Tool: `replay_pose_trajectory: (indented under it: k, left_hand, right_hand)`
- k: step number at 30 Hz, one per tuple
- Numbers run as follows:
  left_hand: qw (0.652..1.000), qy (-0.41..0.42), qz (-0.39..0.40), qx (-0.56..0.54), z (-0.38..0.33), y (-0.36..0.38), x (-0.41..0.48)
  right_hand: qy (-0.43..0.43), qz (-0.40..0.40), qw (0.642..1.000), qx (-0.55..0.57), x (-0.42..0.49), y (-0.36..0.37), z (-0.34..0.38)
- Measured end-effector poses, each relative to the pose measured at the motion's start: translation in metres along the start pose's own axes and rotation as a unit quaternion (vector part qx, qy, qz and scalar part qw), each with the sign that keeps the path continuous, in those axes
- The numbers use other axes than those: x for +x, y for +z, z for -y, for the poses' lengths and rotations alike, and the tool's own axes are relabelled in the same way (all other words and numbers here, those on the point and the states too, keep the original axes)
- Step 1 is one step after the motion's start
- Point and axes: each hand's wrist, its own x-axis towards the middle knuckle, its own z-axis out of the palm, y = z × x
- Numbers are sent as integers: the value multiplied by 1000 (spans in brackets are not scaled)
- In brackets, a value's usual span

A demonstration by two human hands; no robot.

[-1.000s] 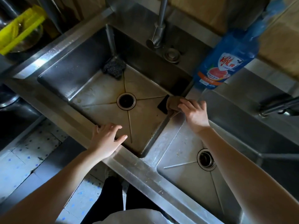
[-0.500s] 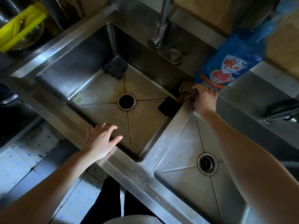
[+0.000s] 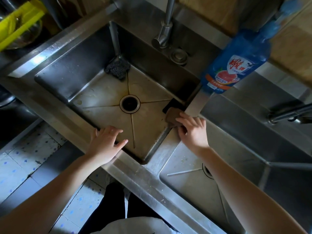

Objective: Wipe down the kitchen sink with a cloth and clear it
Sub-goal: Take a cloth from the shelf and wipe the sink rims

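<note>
Bunching the brown cloth (image 3: 173, 115) under curled fingers, the right hand (image 3: 192, 130) is pressing it onto the steel divider (image 3: 194, 105) between the two basins, right at the lip where the ridge is dropping into the left basin (image 3: 152, 132). The thumb is tucking in beneath, so this is looking like a real grip rather than a flat palm, a hold that is letting the cloth wrap over the edge. The left hand (image 3: 104, 146) is resting on the front rim of the sink (image 3: 67, 114), fingers spread and relaxed, holding nothing; I'm reading that as a brace, taking weight while the other arm is reaching across. Down in the left basin a dark scourer (image 3: 117, 68) is sitting in the far corner and a black pad (image 3: 170, 103) is lying just beside the cloth, against the divider wall, both waiting to be cleared out. The blue detergent bottle (image 3: 236, 65) is standing on the back ledge at the divider's far end, near enough that a long stroke is risking a knock. By my judgement the wiping is partway through, with stains showing around the drain (image 3: 129, 103).
</note>
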Motion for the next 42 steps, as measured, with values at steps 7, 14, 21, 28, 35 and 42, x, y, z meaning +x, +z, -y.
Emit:
replay_pose_trajectory:
  k: [7, 14, 21, 28, 35, 42]
  left_hand:
    - [1000, 27, 3, -15, -20, 8, 2]
    - [999, 48, -7, -24, -49, 14, 0]
    - [994, 102, 28, -31, -88, 22, -7]
    - [991, 119, 56, -11, -105, 30, -6]
    - [990, 119, 67, -27, -117, 28, -5]
    - [992, 117, 52, -17, -121, 28, 1]
  right_hand:
    - [-21, -1, 999, -32, 24, 0, -24]
    - [72, 29, 993, -94, 92, -12, -71]
    - [86, 6, 992, -91, 101, -6, -73]
    - [116, 18, 993, -16, 75, -5, -51]
    - [47, 18, 999, 3, 21, -4, -13]
    - [46, 15, 999, -1, 24, -2, -16]
